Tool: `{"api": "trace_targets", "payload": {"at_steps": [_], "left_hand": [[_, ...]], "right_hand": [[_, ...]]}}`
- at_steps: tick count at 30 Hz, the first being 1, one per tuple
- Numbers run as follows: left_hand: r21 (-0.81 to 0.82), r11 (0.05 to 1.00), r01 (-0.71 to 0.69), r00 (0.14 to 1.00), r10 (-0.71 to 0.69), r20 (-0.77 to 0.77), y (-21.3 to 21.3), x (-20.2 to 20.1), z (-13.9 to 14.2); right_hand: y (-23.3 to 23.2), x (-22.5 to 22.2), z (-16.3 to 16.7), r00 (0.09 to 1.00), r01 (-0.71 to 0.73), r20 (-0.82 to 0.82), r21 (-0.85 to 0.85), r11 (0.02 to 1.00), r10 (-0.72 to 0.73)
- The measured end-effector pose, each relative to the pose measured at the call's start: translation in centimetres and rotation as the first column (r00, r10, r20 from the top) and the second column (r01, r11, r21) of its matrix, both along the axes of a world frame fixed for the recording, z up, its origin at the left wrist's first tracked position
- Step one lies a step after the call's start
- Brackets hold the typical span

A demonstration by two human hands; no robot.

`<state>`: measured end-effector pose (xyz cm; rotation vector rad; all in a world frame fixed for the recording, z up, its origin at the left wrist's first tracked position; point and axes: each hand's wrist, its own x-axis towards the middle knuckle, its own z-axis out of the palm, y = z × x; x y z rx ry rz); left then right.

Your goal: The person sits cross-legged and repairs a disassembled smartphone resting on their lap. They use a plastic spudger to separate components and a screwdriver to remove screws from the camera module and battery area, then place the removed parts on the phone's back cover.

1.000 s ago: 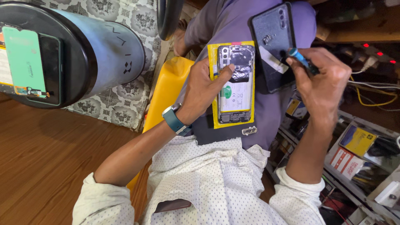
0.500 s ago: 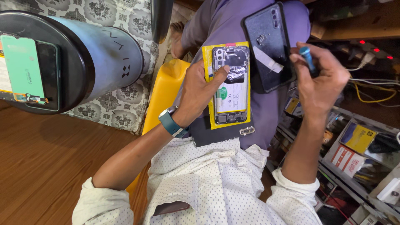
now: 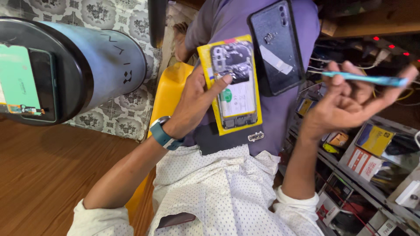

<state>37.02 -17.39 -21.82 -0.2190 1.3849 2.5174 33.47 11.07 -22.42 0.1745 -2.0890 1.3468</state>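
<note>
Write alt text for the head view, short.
Left hand steadies an opened phone in a yellow frame on the lap; right hand holds a thin blue tool raised beside a detached black back cover.

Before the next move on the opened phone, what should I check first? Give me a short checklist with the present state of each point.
1. Left hand steadies the opened phone: ok.
2. Phone lies flat on the lap: ok.
3. Right hand grips the blue tool: ok.
4. Tool tip is at the phone: not ok, it is raised to the side.
5. Black back cover is clear of the phone: ok, beside it.
6. Small loose metal part is secure: cannot tell.
</note>
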Motion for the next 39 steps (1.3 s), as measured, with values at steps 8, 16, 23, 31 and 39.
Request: {"api": "trace_targets", "payload": {"at_steps": [8, 16, 23, 31, 39], "left_hand": [[0.044, 0.998, 0.049, 0.999, -0.048, -0.010, -0.1, 0.6, -1.2], [0.126, 0.991, 0.039, 0.999, -0.036, -0.027, 0.0, 0.8, -2.1], [-0.126, 0.992, 0.006, 0.999, 0.001, 0.054, 0.9, 0.5, -2.4], [0.024, 0.998, -0.057, 0.998, 0.056, 0.035, 1.0, 0.1, -3.4], [-0.075, 0.992, -0.099, 0.995, 0.096, -0.033, 0.1, -0.1, -3.2]], "right_hand": [[-2.1, 1.5, -1.4, 0.999, 0.011, 0.044, 0.061, 0.998, -0.013], [-2.5, 1.1, -1.7, 0.998, 0.054, -0.022, 0.085, 0.995, -0.052], [-4.2, 1.5, 1.0, 0.998, 0.053, 0.041, -0.075, 0.996, -0.050], [-9.8, 2.7, 2.2, 0.967, -0.140, 0.155, -0.342, 0.929, 0.202], [-13.2, 1.2, 1.2, 0.904, -0.320, 0.161, -0.363, 0.875, 0.397]]}}
